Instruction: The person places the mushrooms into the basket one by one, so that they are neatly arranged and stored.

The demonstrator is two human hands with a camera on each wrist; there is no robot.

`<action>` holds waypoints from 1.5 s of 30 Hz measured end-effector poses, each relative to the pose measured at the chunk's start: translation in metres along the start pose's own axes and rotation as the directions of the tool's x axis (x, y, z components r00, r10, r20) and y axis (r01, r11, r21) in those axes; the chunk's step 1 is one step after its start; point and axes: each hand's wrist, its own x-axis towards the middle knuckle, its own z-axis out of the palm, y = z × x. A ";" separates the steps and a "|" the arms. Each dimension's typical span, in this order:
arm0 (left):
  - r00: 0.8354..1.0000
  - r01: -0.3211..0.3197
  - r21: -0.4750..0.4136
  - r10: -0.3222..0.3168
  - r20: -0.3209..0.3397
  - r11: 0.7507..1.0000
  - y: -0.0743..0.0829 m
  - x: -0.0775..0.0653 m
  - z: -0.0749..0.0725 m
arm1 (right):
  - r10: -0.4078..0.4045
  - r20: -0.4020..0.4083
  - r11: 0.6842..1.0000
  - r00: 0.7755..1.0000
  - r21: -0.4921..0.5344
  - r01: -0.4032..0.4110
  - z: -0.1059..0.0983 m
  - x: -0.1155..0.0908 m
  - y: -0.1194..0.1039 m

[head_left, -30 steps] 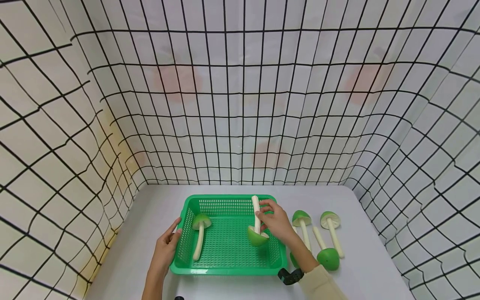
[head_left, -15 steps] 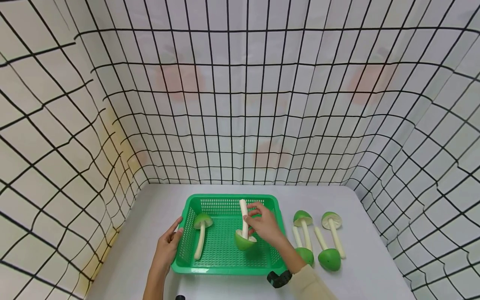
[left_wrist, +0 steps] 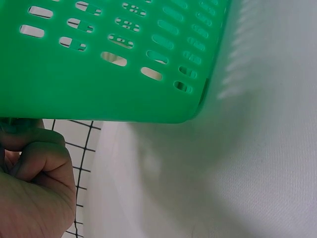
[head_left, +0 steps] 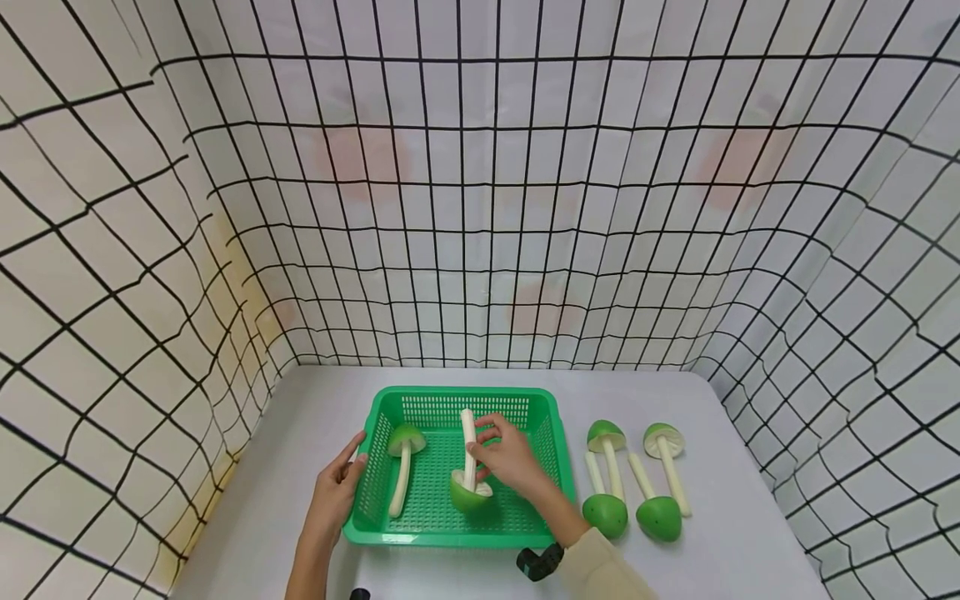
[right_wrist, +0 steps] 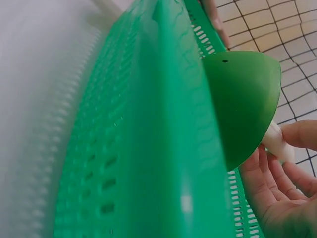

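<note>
Inside the green plastic basket, my right hand pinches the white stem of a toy mushroom with a green cap. It is upside down, stem upward; whether the cap touches the basket floor I cannot tell. The right wrist view shows the green cap beyond the basket wall, thumb and fingers at the stem. My left hand grips the basket's left rim; in the left wrist view its curled fingers meet the rim. Another toy mushroom lies at the basket's left side, cap away from me.
Right of the basket, several more toy mushrooms lie on the white table, caps pointing both ways. A black wire grid stands behind and at both sides. A small black object shows at the bottom edge.
My right hand has carried the mushroom leftward and slightly lower, from the basket's right side toward its middle. The left hand stays at the left rim.
</note>
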 end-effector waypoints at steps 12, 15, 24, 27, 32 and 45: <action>1.000 -0.020 -0.001 0.020 -0.001 1.000 0.003 -0.001 -0.003 | 0.016 0.025 1.000 1.000 0.013 -0.016 0.028 0.010 0.000; 1.000 -0.016 -0.013 0.016 0.003 1.000 0.000 -0.001 -0.002 | 0.025 0.029 1.000 0.999 0.018 -0.026 0.033 0.009 0.001; 1.000 -0.019 -0.003 0.019 -0.015 1.000 -0.001 0.001 0.000 | 0.027 0.045 0.999 0.999 0.019 -0.028 0.045 0.009 0.003; 1.000 -0.012 -0.003 0.012 -0.015 1.000 -0.001 0.001 0.000 | 0.035 0.046 0.999 0.998 0.023 -0.036 0.048 0.008 0.006; 1.000 -0.002 -0.010 0.002 -0.006 1.000 -0.001 -0.001 0.001 | 0.041 0.051 0.999 0.998 0.025 -0.042 0.054 0.007 0.011; 0.999 -0.040 -0.030 0.040 0.010 0.999 -0.003 -0.002 0.000 | 0.065 0.083 0.997 0.994 0.024 -0.067 0.064 0.009 0.017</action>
